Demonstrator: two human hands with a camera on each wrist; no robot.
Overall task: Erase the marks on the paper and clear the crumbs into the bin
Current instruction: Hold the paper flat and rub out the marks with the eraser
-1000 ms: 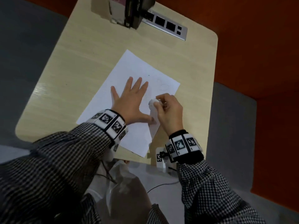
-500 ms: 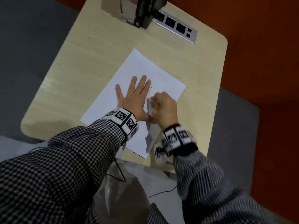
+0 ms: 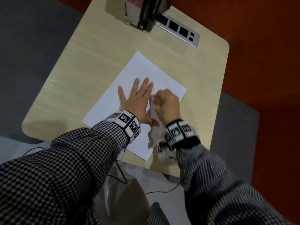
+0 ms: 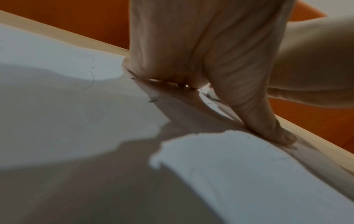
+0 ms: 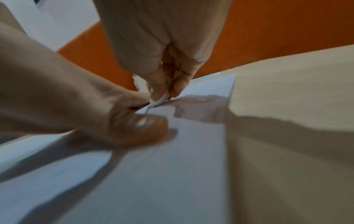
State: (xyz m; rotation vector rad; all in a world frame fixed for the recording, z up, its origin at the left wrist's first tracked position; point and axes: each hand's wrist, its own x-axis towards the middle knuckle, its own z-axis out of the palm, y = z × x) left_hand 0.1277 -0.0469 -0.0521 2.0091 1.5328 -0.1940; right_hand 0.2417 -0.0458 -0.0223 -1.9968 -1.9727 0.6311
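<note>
The white rectangular paper sheet point(image 3: 139, 75) lies diagonal on the pale wooden desk point(image 3: 100, 51), left hand point(image 3: 138, 101) spread flat upon it, right hand point(image 3: 167, 104) pinching a white eraser point(image 5: 159, 100) against it beside the left fingers.

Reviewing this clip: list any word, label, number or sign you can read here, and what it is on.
Nothing can be read.
Dark box at the table's far edge: pale lettering along its side, too blurred to read.
Left wristband and right wristband: black-and-white square code markers, no words.
Paper: faint pencil marks, no text.
</note>
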